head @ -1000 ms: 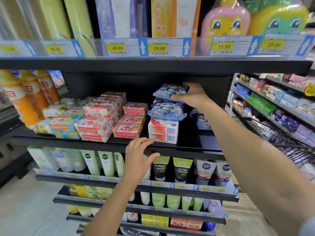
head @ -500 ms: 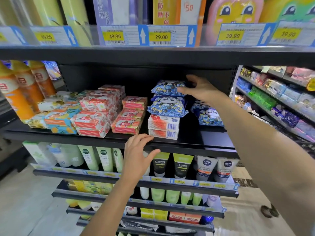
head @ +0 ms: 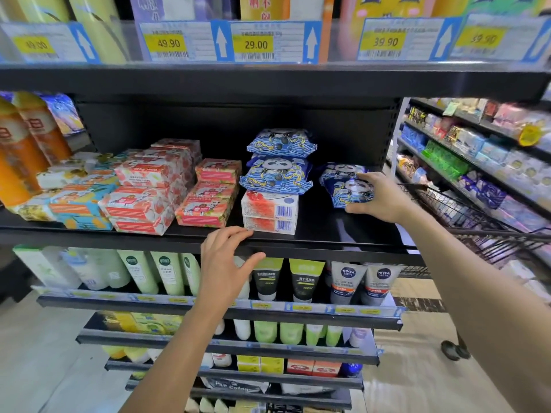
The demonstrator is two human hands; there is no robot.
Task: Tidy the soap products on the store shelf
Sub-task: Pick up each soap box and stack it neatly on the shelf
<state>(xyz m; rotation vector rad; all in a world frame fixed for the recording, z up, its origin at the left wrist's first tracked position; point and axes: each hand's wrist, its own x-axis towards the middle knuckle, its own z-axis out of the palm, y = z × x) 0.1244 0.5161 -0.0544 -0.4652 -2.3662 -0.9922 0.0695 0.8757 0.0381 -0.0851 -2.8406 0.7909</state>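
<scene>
On the black middle shelf [head: 328,234], two blue panda soap packs [head: 278,162] are stacked on two white-and-red soap boxes [head: 269,214]. To their right lies another pair of blue panda packs [head: 343,186]; my right hand [head: 378,198] grips the nearer one from the right, thumb at its lower edge. My left hand [head: 223,263] rests on the shelf's front edge, fingers loosely bent, holding nothing. Pink floral soap boxes [head: 211,192] and larger pink-and-white ones [head: 149,189] fill the shelf's left part.
Orange bottles [head: 26,144] stand at the far left. Face-wash tubes [head: 298,278] line the shelf below. Price tags [head: 256,43] front the shelf overhead. A wire shopping cart [head: 465,216] sits to the right, before another aisle of goods.
My right hand has left the top of the panda stack and dropped right onto the panda packs lying on the shelf. My left hand has stayed on the shelf edge.
</scene>
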